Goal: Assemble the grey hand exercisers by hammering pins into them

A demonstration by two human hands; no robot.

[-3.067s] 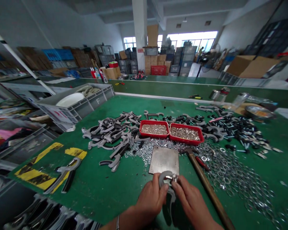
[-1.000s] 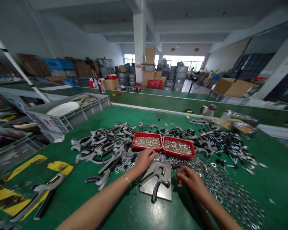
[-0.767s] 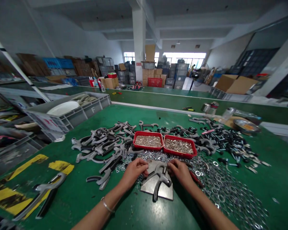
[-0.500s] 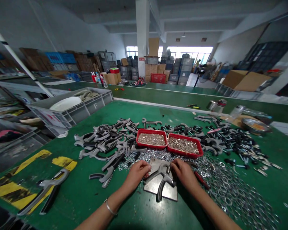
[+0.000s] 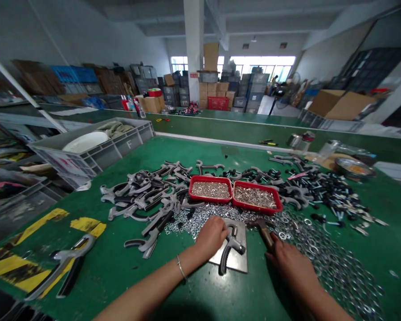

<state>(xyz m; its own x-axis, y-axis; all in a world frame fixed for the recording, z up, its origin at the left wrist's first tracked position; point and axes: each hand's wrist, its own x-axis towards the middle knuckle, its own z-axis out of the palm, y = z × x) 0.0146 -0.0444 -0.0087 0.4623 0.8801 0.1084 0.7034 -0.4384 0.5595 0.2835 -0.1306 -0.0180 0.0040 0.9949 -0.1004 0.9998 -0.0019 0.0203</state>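
Observation:
A grey clamp part with a black handle lies on a square metal plate at the near middle of the green table. My left hand rests on the clamp's left side, fingers curled over it and pressing it to the plate. My right hand is closed round the wooden handle of a hammer, whose head points toward the plate. Two red trays of small metal pins stand just behind the plate.
A heap of grey clamp parts lies left of the trays. Loose washers spread over the right side, with black-headed bolts behind them. A grey crate stands at the far left. One assembled clamp lies on yellow-black tape.
My right hand left the clamp, moved right and closed on the hammer handle. My left hand shifted onto the clamp and holds it on the plate.

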